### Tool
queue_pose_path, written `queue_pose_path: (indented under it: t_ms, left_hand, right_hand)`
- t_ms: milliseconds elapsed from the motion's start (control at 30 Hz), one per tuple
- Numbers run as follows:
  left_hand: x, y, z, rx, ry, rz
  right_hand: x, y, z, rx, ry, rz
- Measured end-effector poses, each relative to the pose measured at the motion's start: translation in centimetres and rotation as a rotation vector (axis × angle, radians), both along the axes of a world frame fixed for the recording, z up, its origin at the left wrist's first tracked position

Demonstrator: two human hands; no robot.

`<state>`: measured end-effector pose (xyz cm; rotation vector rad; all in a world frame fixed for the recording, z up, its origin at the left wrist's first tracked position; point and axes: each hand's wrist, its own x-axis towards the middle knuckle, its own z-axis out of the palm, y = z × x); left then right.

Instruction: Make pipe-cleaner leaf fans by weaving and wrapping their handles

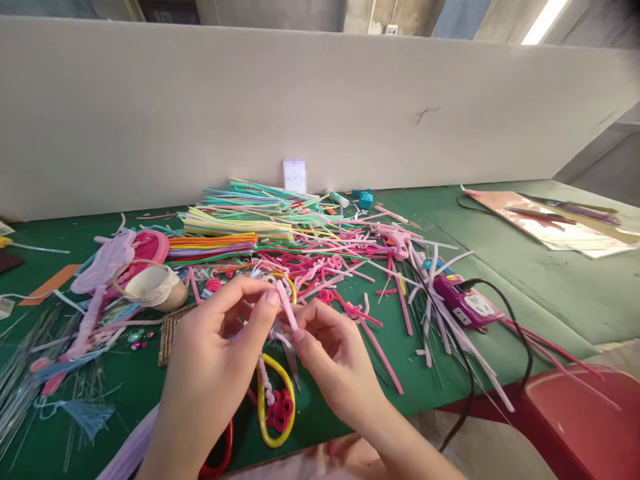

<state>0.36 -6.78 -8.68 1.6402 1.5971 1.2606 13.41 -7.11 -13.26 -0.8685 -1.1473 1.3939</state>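
Observation:
Between my two hands is a light pink pipe cleaner [286,305], tilted over the front of the table. My left hand [225,340] pinches its upper part between thumb and forefinger. The thumb and fingers of my right hand [333,353] close on its lower end. Below them lie scissors with yellow handles [291,400], the blades partly hidden. Inside the yellow loop is a coiled dark pink pipe cleaner flower [280,411], with a twisted pale purple stem [265,380] beside it. A red handle [227,447] shows under my left wrist.
Bundles of colored pipe cleaners [240,220] cover the table's middle. At left stand a twine-wrapped cup [157,287] and fuzzy pink and lilac shapes [105,263]. A purple corded device [465,301] sits at right, near a red stool [585,413]. A white partition [300,100] rises behind.

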Motion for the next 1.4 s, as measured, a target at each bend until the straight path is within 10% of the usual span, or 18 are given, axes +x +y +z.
queue_pose_path:
  t_ms: [467, 700, 900, 1100, 1400]
  left_hand:
    - [0.6, -0.1, 0.9, -0.092, -0.138, 0.057]
    - [0.4, -0.3, 1.2, -0.139, -0.218, 0.025]
    - [-0.6, -0.7, 1.4, -0.218, -0.223, -0.136]
    - [-1.4, -1.3, 1.9, -0.333, -0.188, -0.427]
    - [-1.6, -1.8, 4.0, -0.394, -0.113, -0.553]
  right_hand:
    - [1.8, 0.6, -0.3, 0.278, -0.336, -0.139]
    - [1.6, 1.1, 0.3, 0.265, -0.202, 0.032]
    - [2.5, 2.5, -0.4, 0.212, -0.156, 0.066]
    - [3.6, 5.3, -0.6, 0.333, 0.044, 0.387]
    - [-0.9, 1.9, -3.3, -0.420, 0.711, 0.832]
